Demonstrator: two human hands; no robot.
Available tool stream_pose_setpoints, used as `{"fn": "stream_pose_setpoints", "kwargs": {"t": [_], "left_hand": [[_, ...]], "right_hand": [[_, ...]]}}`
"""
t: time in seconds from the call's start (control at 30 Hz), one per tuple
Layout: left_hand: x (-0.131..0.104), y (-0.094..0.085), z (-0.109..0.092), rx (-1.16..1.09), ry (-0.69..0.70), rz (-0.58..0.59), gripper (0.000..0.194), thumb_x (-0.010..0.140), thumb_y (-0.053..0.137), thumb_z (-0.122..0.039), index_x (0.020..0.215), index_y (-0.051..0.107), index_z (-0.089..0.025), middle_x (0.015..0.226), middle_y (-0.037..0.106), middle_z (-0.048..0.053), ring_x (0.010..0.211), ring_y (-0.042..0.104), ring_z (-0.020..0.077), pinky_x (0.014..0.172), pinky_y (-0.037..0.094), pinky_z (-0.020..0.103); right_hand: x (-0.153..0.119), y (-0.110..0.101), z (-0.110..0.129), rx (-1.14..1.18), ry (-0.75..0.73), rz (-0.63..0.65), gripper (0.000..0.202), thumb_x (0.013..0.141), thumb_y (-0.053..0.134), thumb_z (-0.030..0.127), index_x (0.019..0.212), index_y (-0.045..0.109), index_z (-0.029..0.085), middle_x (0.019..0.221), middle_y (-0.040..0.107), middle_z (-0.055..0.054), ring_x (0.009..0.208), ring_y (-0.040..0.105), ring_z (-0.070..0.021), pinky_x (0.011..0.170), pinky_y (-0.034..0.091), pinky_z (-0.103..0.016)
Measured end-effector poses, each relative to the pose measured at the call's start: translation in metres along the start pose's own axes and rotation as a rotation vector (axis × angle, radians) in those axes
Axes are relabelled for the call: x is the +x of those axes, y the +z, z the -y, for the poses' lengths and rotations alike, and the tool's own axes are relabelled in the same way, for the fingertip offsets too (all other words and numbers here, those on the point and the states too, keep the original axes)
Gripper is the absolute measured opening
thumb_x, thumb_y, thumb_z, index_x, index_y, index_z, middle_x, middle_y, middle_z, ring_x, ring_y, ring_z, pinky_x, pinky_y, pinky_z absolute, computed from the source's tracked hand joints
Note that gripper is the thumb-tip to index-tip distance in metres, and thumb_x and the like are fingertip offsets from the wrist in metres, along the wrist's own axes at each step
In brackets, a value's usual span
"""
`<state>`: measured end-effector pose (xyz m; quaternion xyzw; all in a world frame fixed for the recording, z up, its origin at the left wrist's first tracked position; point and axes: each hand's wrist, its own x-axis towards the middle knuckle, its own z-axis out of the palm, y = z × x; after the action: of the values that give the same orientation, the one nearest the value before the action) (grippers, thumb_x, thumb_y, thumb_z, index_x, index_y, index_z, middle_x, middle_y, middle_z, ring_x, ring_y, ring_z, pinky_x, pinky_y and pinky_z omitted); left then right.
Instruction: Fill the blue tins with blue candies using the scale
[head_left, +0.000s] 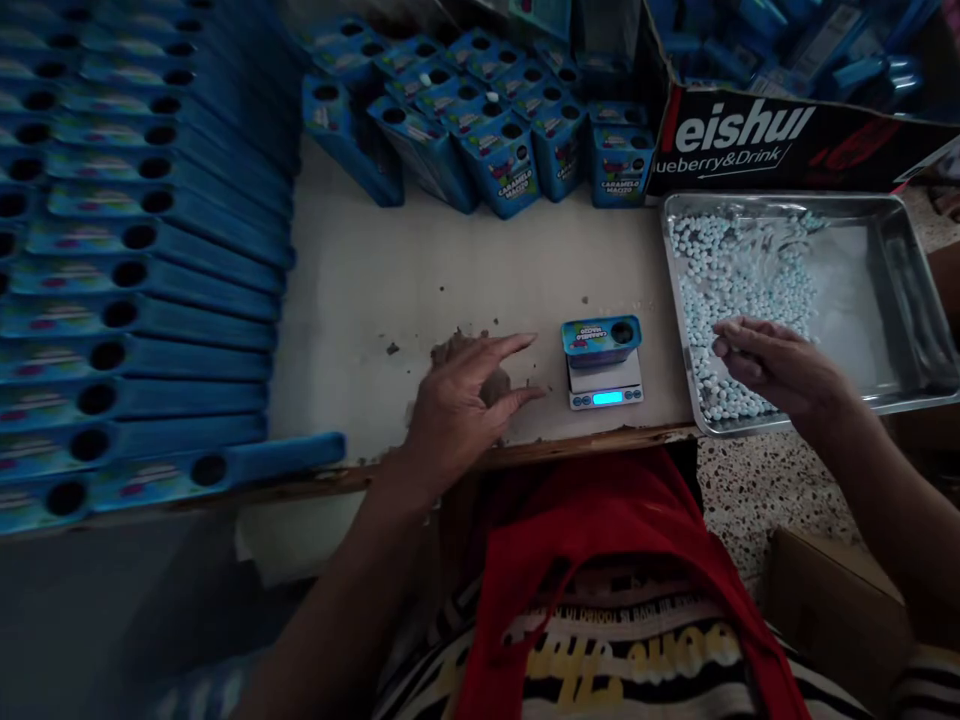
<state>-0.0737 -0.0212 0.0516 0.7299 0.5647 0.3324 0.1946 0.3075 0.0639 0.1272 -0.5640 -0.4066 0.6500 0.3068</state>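
Note:
My left hand [474, 388] hovers over the table just left of the scale, thumb and fingers spread apart with nothing between them. A blue printed carton [600, 345] with a round dark hole in its top stands on the small digital scale [606, 397], whose display glows blue. Over the metal tray [870, 405] is my right hand [780, 368], its fingertips pressed together. Whatever they pinch, if anything, is too small to make out. Beneath that hand, small white and pale blue candies [739, 285] cover the tray's left part.
Long rows of blue cartons [217, 240] fill the left side. More blue cartons [499, 165] stand at the back, a few with white bits on top. A black printed box [787, 150] holding blue packs sits behind the tray. The table's front edge [570, 447] is worn wood.

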Motion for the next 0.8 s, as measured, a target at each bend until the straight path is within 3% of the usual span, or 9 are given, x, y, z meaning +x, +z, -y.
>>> {"fn": "stream_pose_setpoints", "kwargs": {"t": [0.1,0.23,0.4,0.5,0.63,0.8], "left_hand": [[-0.005,0.006,0.005,-0.039,-0.074,0.036,0.045,0.106,0.079,-0.045,0.148,0.073,-0.030,0.144,0.081,0.007,0.138,0.076,0.0324,0.123,0.062,0.054],[-0.005,0.010,0.009,-0.135,-0.167,0.044,0.044,0.104,0.078,-0.050,0.144,0.075,-0.031,0.143,0.082,0.006,0.136,0.077,0.0312,0.125,0.061,0.054],[0.003,0.015,0.014,-0.226,-0.153,0.049,0.045,0.104,0.076,-0.055,0.142,0.076,-0.032,0.142,0.082,0.005,0.136,0.078,0.0315,0.123,0.062,0.054],[0.009,0.017,0.014,-0.284,-0.137,0.106,0.049,0.105,0.076,-0.057,0.147,0.073,-0.032,0.143,0.082,0.006,0.135,0.078,0.0319,0.122,0.062,0.055],[0.016,0.019,0.009,-0.329,-0.167,0.158,0.064,0.104,0.077,-0.054,0.162,0.060,-0.032,0.153,0.077,0.008,0.142,0.074,0.0337,0.121,0.063,0.054],[0.020,0.019,0.005,-0.351,-0.175,0.159,0.063,0.105,0.075,-0.054,0.161,0.061,-0.030,0.151,0.077,0.011,0.140,0.075,0.0344,0.118,0.064,0.054]], "right_hand": [[0.007,0.025,0.031,-0.169,-0.039,0.114,0.033,0.094,0.095,0.043,0.090,0.074,0.018,0.078,0.067,0.000,0.057,0.046,-0.0064,0.047,0.037,-0.021],[0.021,0.049,0.067,-0.419,-0.105,0.240,0.024,0.090,0.097,0.029,0.095,0.077,0.018,0.074,0.065,0.002,0.063,0.054,-0.0093,0.058,0.047,-0.025],[0.033,0.067,0.096,-0.796,-0.123,0.397,0.014,0.091,0.093,0.027,0.095,0.081,0.019,0.067,0.067,0.002,0.063,0.060,-0.0129,0.062,0.050,-0.029],[0.033,0.075,0.105,-0.978,-0.160,0.399,0.011,0.095,0.089,0.028,0.098,0.083,0.019,0.066,0.066,0.003,0.062,0.057,-0.0110,0.063,0.047,-0.027],[0.029,0.084,0.105,-1.052,-0.209,0.345,0.008,0.095,0.085,0.023,0.100,0.083,0.018,0.070,0.068,0.004,0.063,0.058,-0.0106,0.063,0.044,-0.026],[0.023,0.098,0.097,-1.221,-0.454,0.271,0.005,0.092,0.081,0.019,0.096,0.084,0.018,0.079,0.073,0.000,0.072,0.062,-0.0142,0.071,0.044,-0.028]]}}
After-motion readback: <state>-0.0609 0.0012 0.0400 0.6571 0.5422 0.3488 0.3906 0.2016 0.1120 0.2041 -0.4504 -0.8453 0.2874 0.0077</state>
